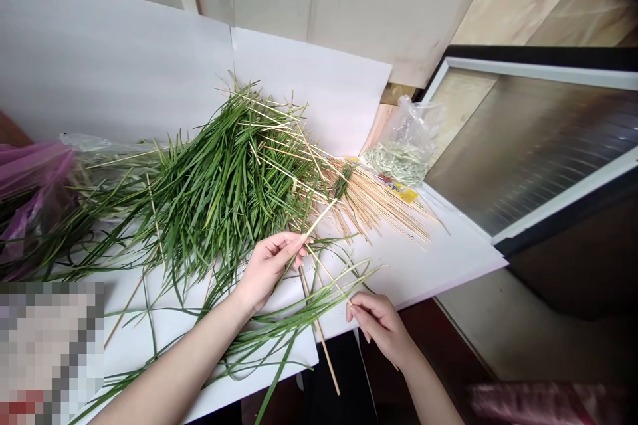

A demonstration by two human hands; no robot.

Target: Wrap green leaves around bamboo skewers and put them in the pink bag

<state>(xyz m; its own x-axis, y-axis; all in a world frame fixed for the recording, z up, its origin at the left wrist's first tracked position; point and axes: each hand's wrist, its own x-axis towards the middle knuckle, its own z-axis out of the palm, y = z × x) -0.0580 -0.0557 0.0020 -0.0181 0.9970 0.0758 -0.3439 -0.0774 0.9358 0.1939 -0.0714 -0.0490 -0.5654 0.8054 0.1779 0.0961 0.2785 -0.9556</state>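
Observation:
My left hand (276, 265) pinches the pale stem of a garlic chive (320, 219) between thumb and fingers. A thin bamboo skewer (329, 273) runs slantwise from my left fingertips down to my right hand (376, 322), whose closed fingers grip it. Whether its far tip pierces the stem, I cannot tell. Just behind my left hand rises a large heap of green garlic chives (219, 192), with several skewers lying across its top. Loose chive leaves (284, 325) spread over the table's front edge, below and between my hands.
Many bamboo skewers (383, 206) fan out on the white table (448, 259). Behind them stands a clear bag of pale green pieces (403, 153). A purple bag (37, 179) sits at left. One skewer (323, 352) overhangs the front edge. A framed glass panel (538, 139) borders the right.

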